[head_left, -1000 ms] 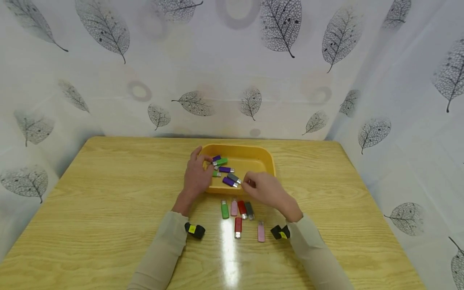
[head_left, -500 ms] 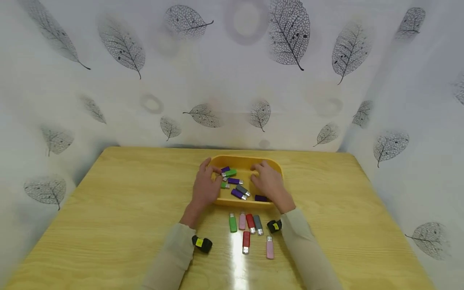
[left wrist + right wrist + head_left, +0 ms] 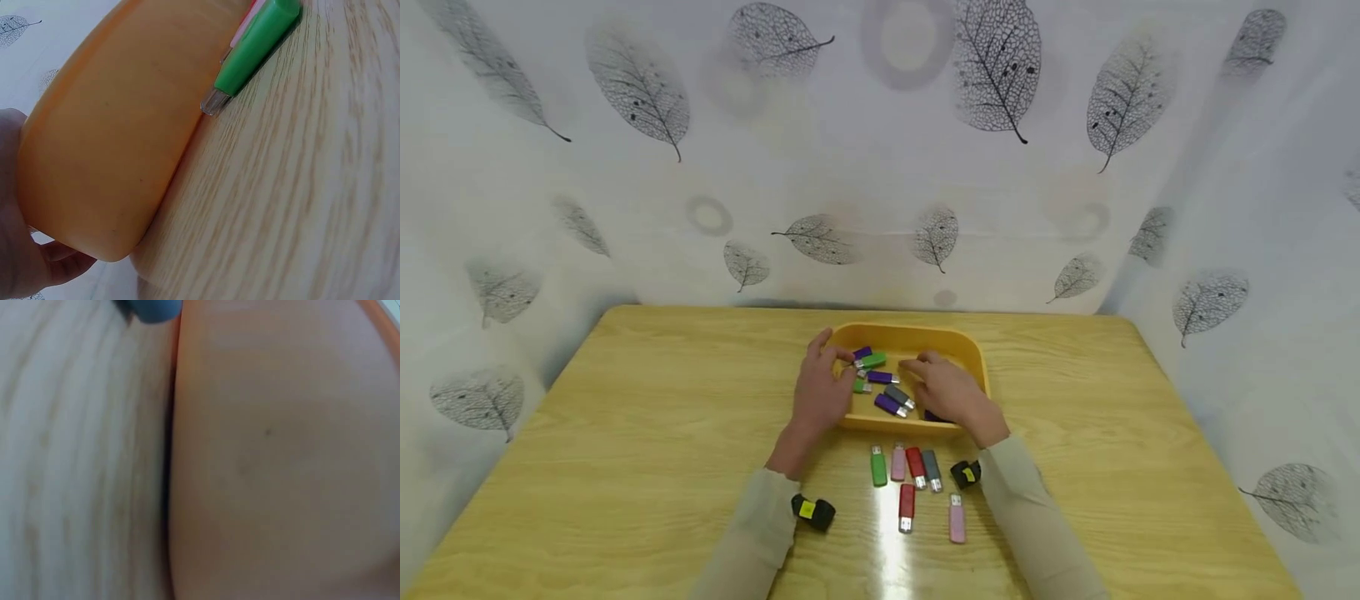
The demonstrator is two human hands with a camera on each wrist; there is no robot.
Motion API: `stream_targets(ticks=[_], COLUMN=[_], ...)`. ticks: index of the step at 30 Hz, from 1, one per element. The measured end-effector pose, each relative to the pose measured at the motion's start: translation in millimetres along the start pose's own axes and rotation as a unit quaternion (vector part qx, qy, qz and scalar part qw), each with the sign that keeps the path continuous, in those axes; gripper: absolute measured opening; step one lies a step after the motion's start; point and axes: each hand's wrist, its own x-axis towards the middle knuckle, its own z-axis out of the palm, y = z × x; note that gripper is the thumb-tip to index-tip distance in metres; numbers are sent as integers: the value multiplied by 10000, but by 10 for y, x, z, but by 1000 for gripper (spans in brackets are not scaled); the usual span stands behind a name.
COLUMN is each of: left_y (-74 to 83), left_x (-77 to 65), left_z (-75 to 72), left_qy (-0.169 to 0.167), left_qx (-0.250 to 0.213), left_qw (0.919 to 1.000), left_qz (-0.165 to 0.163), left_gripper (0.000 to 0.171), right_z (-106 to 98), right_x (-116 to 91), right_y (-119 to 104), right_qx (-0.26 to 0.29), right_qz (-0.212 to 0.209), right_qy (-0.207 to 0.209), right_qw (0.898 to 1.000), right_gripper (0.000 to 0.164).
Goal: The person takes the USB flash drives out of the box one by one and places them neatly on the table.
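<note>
A yellow plastic tray [image 3: 913, 427] holds several USB sticks: purple, green and grey. My left hand [image 3: 822, 392] grips its left end, thumb over the rim; in the left wrist view its fingers [image 3: 65, 265] curl round the tray's outer corner. A green USB stick [image 3: 872, 361] lies by those fingertips, with a purple USB stick [image 3: 882, 377] beside it. My right hand [image 3: 951, 390] reaches over the front right rim into the tray, fingers extended, nothing seen between them. Partly beneath it lies a dark purple USB stick [image 3: 934, 416]. A grey USB stick [image 3: 898, 396] is left of it.
On the wooden table [image 3: 685, 400] before the tray lie a green USB stick [image 3: 878, 467], a grey one, two pink and two red. The grey USB stick [image 3: 156, 309] shows close to the tray wall in the right wrist view. A leaf-print curtain [image 3: 850, 167] hangs behind.
My right hand has moved from the tray's front rim into its right part, then slightly left; a dark purple USB stick now shows beneath it. My left hand has stayed at the tray's left end.
</note>
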Motion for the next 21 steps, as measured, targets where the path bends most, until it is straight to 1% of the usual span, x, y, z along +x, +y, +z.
stream_targets(ticks=[2,4,8,11,15,18,21], left_y=[6,8,9,6,9,9,8], left_x=[-2,-3,-17,-24,-4,6,0], left_z=[-17,-24,-11,4,2,-9,-20], left_qy=[83,113,-24,-86,-39,-68,-121], left_qx=[16,15,-60,-58,-27,1,13], left_qw=[10000,9999,9999,9996,9997,9996,9994], left_qz=[4,1,-139,-244,-260,-291,-329], left_gripper=[17,17,18,18,17,17,16], right_z=[1,4,0,-17,-42,-49,-46], right_x=[18,33,25,11,25,35,32], right_y=[1,5,13,8,-8,-15,-16], right_qx=[75,161,390,406,432,473,490], right_qz=[-216,-392,-523,-584,-508,-338,-77], right_qy=[-18,-78,-249,-295,-294,-271,-173], right_qw=[9997,9991,9976,9970,9973,9979,9986], right_gripper=[45,45,42,39,37,33,31])
